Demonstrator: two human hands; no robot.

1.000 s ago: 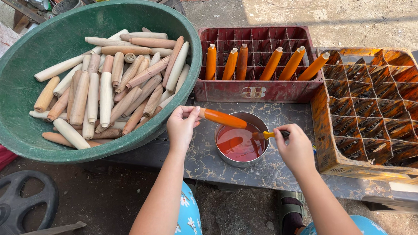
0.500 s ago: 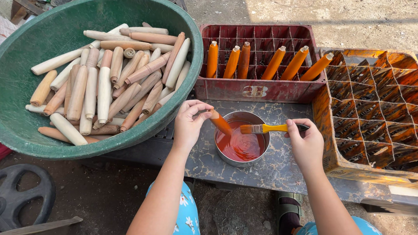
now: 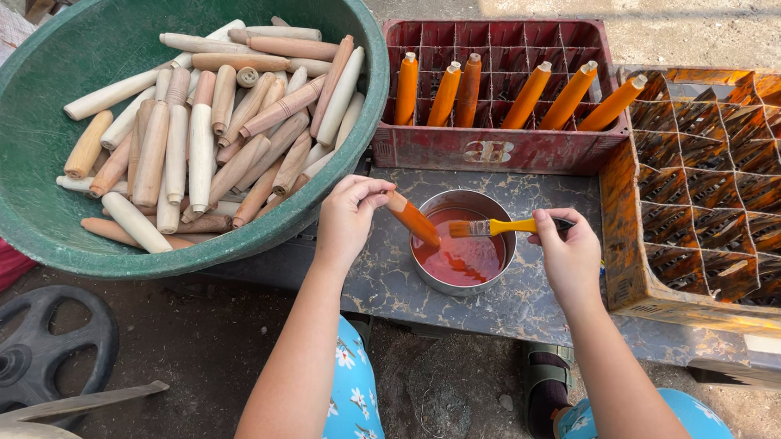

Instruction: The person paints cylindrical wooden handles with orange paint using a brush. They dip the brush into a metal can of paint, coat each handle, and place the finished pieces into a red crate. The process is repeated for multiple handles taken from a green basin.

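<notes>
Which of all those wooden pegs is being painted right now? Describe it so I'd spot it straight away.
Find the small round metal tin of orange paint on the table, in front of the red crate. The left hand holds one wooden peg slanting into that tin, opposite the right hand with a yellow-handled brush. Unlike the bare pegs in the green basin, it is orange, and it alone is held.

place: outdoor yard workshop, handcraft painting
ground: bare dirt [image 3: 450, 410], sunlit
stock: green basin [image 3: 36, 127] w/ raw wooden handles [image 3: 202, 140], far left
drying: red crate [image 3: 498, 149], orange-stained pcs, far
paint: tin [image 3: 463, 244] on desk [image 3: 385, 284]
</notes>
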